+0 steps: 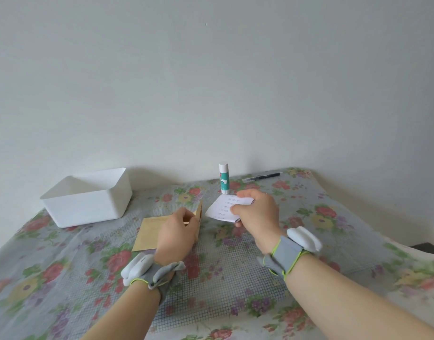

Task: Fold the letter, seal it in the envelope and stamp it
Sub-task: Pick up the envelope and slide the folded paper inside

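A tan envelope (149,233) lies on the flowered tablecloth, its right end lifted with the flap raised. My left hand (178,233) grips that raised end, fingers closed on it. Just to the right, my right hand (256,212) holds a folded white letter (222,208) with handwriting on it, a little above the cloth and close to the envelope's open end. The letter's right part is hidden under my fingers. A white and green glue stick (224,179) stands upright just behind the letter.
A white plastic box (88,200) stands at the back left near the wall. A black pen (261,177) lies at the back right by the wall. The flowered tablecloth (223,278) covers the table. Both wrists wear grey bands with white devices.
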{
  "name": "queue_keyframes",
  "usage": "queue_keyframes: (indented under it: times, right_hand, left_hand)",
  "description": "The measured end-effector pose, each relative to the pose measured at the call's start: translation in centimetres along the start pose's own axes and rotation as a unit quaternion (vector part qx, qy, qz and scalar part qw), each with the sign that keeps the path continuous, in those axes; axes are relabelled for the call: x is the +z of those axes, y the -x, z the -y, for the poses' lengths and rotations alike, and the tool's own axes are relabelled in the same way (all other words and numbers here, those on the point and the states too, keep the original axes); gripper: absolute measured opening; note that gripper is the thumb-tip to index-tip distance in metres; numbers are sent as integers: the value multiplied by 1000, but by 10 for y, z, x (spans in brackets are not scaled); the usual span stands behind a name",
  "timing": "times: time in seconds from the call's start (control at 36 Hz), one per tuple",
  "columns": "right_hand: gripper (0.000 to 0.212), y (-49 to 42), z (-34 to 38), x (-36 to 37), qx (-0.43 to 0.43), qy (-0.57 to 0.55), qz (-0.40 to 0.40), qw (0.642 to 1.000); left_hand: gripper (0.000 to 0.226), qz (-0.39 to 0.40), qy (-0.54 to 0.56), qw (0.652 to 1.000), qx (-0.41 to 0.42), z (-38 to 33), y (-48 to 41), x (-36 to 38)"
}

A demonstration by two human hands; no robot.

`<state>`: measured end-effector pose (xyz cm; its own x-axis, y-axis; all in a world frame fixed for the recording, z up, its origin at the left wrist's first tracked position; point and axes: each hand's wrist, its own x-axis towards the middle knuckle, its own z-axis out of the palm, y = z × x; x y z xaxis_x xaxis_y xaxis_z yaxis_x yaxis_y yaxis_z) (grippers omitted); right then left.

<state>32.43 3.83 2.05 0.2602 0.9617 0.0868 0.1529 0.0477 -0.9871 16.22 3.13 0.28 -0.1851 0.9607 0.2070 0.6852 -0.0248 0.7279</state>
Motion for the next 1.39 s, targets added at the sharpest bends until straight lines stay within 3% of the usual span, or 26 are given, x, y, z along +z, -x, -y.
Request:
queue_keyframes:
  times: [0.47, 0.61, 0.92, 1.08, 1.39]
  right_hand:
    - [37, -2, 3, 10, -37, 51, -11, 998]
    - [37, -1, 2, 7, -48, 93, 10, 994]
    - [50, -3, 4, -10, 48, 36, 144, 988]
    - [44, -9, 6, -13, 92, 13, 191, 977]
    - [48, -13, -6, 3, 100, 53, 182, 977]
  left_hand:
    - [15, -4, -44, 998, 40, 2, 0, 6]
    - [13, -25, -100, 990, 97, 1, 4, 7]
    - [11, -41, -138, 974, 176, 6, 6, 7]
    - [13, -35, -112, 981, 154, 8, 3, 4]
    - [16, -4, -103, 982, 157, 1, 13, 5]
